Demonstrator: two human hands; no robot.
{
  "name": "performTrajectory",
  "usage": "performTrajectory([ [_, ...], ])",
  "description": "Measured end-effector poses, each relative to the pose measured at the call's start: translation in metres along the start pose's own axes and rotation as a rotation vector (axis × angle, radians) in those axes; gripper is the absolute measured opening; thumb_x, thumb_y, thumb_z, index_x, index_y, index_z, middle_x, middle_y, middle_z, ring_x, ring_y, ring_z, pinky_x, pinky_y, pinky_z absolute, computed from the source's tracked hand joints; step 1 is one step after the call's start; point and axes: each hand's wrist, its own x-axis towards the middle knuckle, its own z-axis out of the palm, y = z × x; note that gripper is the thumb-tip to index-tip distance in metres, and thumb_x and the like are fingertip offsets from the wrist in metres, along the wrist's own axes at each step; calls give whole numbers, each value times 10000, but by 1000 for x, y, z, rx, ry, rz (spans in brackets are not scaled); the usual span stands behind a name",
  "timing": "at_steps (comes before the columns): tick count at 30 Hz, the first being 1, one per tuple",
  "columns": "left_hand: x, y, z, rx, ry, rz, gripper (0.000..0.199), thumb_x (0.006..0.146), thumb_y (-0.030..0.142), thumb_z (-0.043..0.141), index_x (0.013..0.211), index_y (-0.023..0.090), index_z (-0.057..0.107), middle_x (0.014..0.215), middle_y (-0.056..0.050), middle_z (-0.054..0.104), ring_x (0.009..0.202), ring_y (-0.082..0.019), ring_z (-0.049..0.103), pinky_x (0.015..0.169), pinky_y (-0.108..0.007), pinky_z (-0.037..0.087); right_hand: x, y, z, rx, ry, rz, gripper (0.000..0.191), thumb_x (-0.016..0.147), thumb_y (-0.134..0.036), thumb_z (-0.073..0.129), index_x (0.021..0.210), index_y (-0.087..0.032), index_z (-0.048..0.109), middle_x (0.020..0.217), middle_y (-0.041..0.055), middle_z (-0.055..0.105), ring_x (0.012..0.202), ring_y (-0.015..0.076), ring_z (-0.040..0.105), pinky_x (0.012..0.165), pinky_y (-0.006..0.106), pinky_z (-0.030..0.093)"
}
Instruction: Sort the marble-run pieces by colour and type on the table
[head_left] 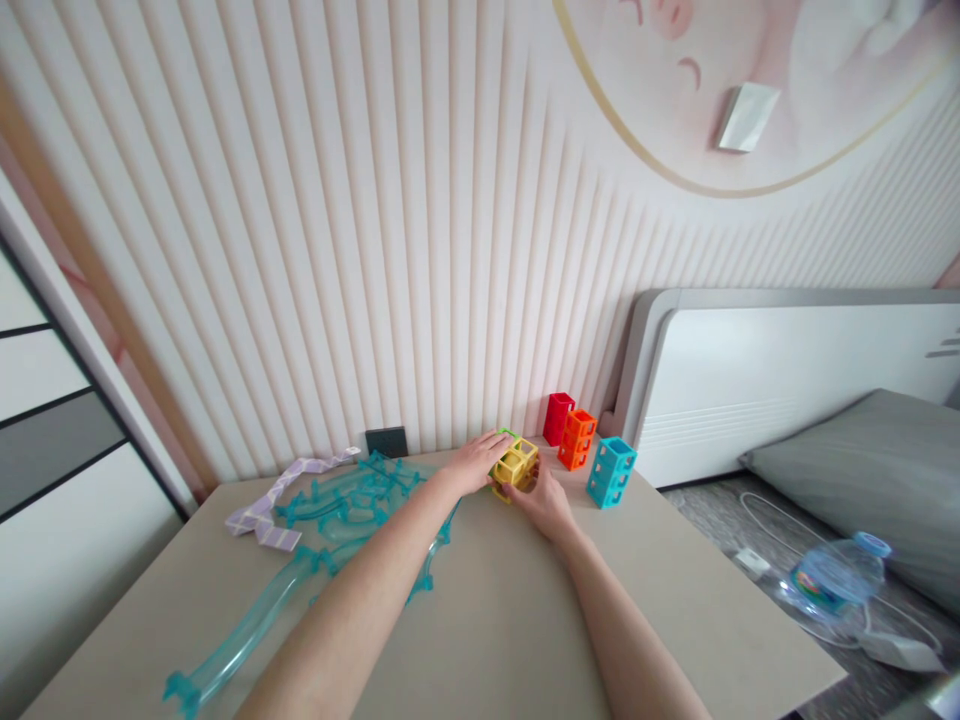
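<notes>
Yellow open-frame toy blocks (pixel 516 462) stand on the table between my hands, with a bit of a green block (pixel 508 434) showing just behind them. My left hand (pixel 475 464) presses against their left side, its fingers laid over the upper edge. From the right, my right hand (pixel 547 502) curls its thumb and fingers around the lower part of the yellow blocks. Just right of my hands stand a red block stack (pixel 558 418), an orange block stack (pixel 577 440) and a blue block stack (pixel 611 473), all upright. My fingers partly hide the yellow and green blocks.
Translucent teal track pieces (pixel 244 625) lie piled on the left of the table (pixel 480 640). Beside them is a folded lilac strip (pixel 259 518). A black square (pixel 386 441) is at the ribbed wall. On the right are a bed headboard (pixel 787 385), pillow (pixel 870 480) and plastic bottle (pixel 836 578).
</notes>
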Motion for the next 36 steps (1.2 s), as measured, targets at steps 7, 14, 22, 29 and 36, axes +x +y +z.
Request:
performTrajectory([
  [7, -2, -6, -2, -30, -5, 51, 945, 736, 91, 773, 1542, 214, 297, 1624, -152, 353, 1532, -266, 252, 1251, -412, 256, 0, -2, -7, -32, -31, -13, 886, 718, -522, 758, 1452, -202, 378, 1298, 145, 677, 1212, 334, 648, 1006, 440, 512],
  [14, -1, -10, 3, -38, 3, 39, 908, 782, 122, 745, 1549, 253, 276, 1638, -132, 331, 1538, -266, 231, 1253, -434, 246, -5, -8, -3, -129, -8, 4, 966, 735, -568, 738, 1492, -133, 325, 1393, 215, 599, 1276, 389, 592, 1029, 472, 494],
  [22, 0, -9, -2, -32, -28, 44, 955, 725, 95, 794, 1540, 200, 308, 1629, -158, 341, 1538, -264, 231, 1256, -403, 237, -2, -14, -7, -107, -25, -6, 839, 736, -515, 732, 1422, -166, 400, 1263, 179, 684, 1167, 378, 665, 957, 457, 532],
  [29, -3, -7, -5, -19, -41, 36, 965, 721, 74, 790, 1548, 171, 303, 1638, -154, 323, 1545, -266, 205, 1264, -390, 217, 0, -3, -19, -6, -65, -66, 804, 712, -442, 777, 1398, -184, 446, 1252, 141, 700, 1171, 325, 672, 980, 423, 524],
  [36, -1, -8, -3, -2, -33, 36, 934, 761, 96, 760, 1553, 235, 284, 1647, -109, 320, 1545, -239, 208, 1267, -387, 218, -2, -5, -18, 4, -64, -49, 785, 722, -419, 764, 1385, -173, 425, 1239, 155, 694, 1154, 330, 675, 960, 430, 520],
])
